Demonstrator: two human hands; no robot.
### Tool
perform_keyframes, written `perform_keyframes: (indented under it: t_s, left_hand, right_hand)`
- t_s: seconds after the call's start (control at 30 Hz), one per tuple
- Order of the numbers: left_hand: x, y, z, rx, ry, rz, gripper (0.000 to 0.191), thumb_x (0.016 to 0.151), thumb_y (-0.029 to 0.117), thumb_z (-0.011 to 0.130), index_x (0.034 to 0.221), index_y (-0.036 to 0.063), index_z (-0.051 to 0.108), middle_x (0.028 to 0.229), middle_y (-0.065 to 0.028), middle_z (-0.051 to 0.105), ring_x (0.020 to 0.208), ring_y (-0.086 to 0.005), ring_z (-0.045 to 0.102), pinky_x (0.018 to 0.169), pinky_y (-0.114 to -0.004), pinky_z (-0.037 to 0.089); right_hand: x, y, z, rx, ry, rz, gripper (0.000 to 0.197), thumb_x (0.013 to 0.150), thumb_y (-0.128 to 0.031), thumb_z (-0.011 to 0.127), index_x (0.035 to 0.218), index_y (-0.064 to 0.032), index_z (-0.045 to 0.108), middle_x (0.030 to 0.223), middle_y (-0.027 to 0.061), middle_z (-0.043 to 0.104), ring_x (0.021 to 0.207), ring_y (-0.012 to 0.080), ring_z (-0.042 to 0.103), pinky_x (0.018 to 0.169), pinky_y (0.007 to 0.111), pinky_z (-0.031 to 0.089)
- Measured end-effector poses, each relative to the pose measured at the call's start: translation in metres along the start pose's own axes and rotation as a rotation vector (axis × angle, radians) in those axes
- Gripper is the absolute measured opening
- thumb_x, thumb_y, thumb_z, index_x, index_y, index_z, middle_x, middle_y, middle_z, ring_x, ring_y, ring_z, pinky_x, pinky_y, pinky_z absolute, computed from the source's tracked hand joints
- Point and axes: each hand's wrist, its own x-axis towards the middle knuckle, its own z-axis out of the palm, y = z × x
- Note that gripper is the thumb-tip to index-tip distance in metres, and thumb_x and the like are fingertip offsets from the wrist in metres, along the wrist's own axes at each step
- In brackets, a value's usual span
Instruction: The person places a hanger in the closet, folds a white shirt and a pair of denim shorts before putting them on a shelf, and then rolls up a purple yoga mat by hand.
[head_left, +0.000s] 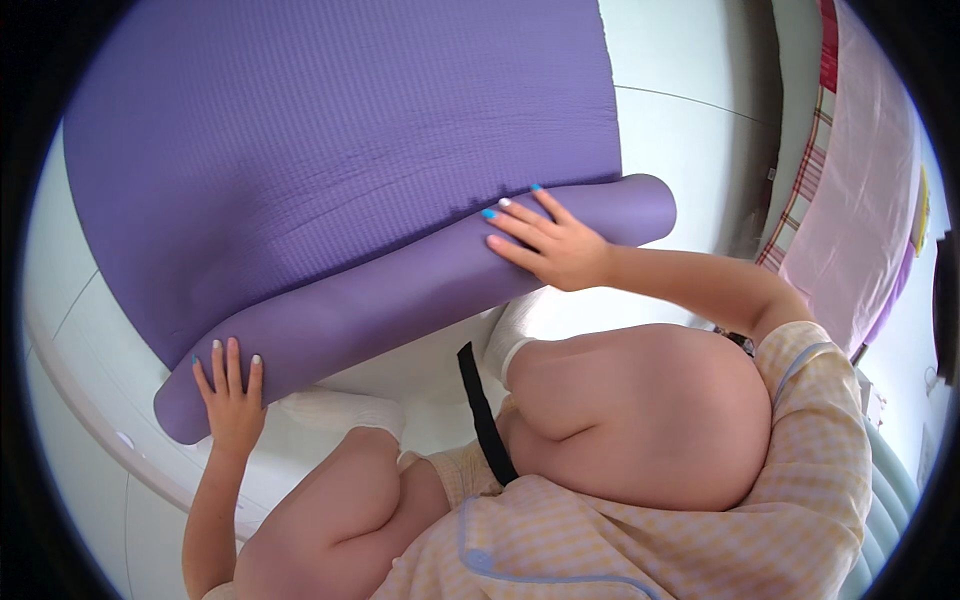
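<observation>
A purple foam exercise mat (360, 112) lies ridged side up on the floor before me. Its near end is wound into a smooth roll (375, 300) that slants across the view, higher on the right. My left hand (232, 397) rests on the roll's left end with fingers spread. Toward the right end, my right hand (559, 244) lies flat on top, fingers apart and pointing left and away. Neither hand closes around the roll. Shallow creases cross the mat just beyond it.
Pale tiles (675, 60) make up the floor. A bed with pink bedding (862, 187) stands at the right. A pale curved rail (82, 405) runs along the left. My bent knees and white socks (517, 322) are close behind the roll, and a black strap (480, 412) hangs between my legs.
</observation>
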Motion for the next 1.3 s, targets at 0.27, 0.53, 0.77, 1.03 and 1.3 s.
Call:
perform_keyframes:
  t_s: [0.27, 0.53, 0.77, 1.03, 1.3]
  left_hand:
    - [0.012, -0.005, -0.023, -0.123, -0.066, -0.12, 0.074, 0.056, 0.004, 0.069, 0.122, 0.0091, 0.035, 0.136, -0.0254, 0.025, 0.122, -0.043, 0.029, 0.096, -0.058, 0.024]
    - [0.021, -0.02, -0.038, -0.263, -0.12, -0.199, 0.085, 0.053, 0.004, 0.068, 0.129, 0.0066, 0.031, 0.129, -0.0208, 0.034, 0.116, -0.0384, 0.036, 0.096, -0.05, 0.028]
    - [0.033, -0.037, -0.051, -0.421, -0.139, -0.262, 0.083, 0.049, 0.002, 0.069, 0.126, 0.0063, 0.037, 0.109, -0.0163, 0.051, 0.101, -0.0353, 0.047, 0.089, -0.042, 0.036]
    - [0.051, -0.05, -0.042, -0.546, -0.18, -0.27, 0.072, 0.044, 0.011, 0.069, 0.113, 0.0092, 0.047, 0.098, -0.014, 0.059, 0.09, -0.0341, 0.055, 0.08, -0.041, 0.043]
    - [0.055, -0.061, -0.041, -0.59, -0.338, -0.376, 0.07, 0.045, 0.014, 0.07, 0.111, 0.0119, 0.048, 0.1, -0.012, 0.059, 0.093, -0.0323, 0.055, 0.08, -0.039, 0.044]
  right_hand:
    - [-0.059, 0.058, -0.031, -0.104, -0.305, 0.185, 0.102, 0.057, -0.046, 0.076, 0.136, -0.0388, 0.014, 0.136, 0.0191, 0.024, 0.123, 0.0391, 0.028, 0.095, 0.055, 0.032]
    - [-0.022, 0.092, -0.053, 0.176, -0.466, 0.293, 0.083, 0.062, -0.027, 0.072, 0.131, -0.021, 0.026, 0.109, 0.0166, 0.053, 0.091, 0.0313, 0.057, 0.078, 0.039, 0.047]
    - [-0.001, 0.122, -0.052, 0.389, -0.659, 0.385, 0.069, 0.058, -0.021, 0.074, 0.116, -0.0138, 0.038, 0.099, 0.0142, 0.059, 0.09, 0.033, 0.057, 0.077, 0.04, 0.046]
    - [-0.03, 0.091, -0.039, -0.021, -0.274, -0.086, 0.086, 0.061, -0.008, 0.07, 0.134, -0.0075, 0.025, 0.132, 0.0167, 0.034, 0.126, 0.0307, 0.03, 0.104, 0.049, 0.022]
    - [0.013, -0.018, -0.005, -0.093, 0.027, -0.082, 0.067, 0.068, -0.014, 0.06, 0.13, -0.0167, 0.034, 0.134, 0.0188, 0.031, 0.122, 0.0409, 0.032, 0.091, 0.066, 0.024]
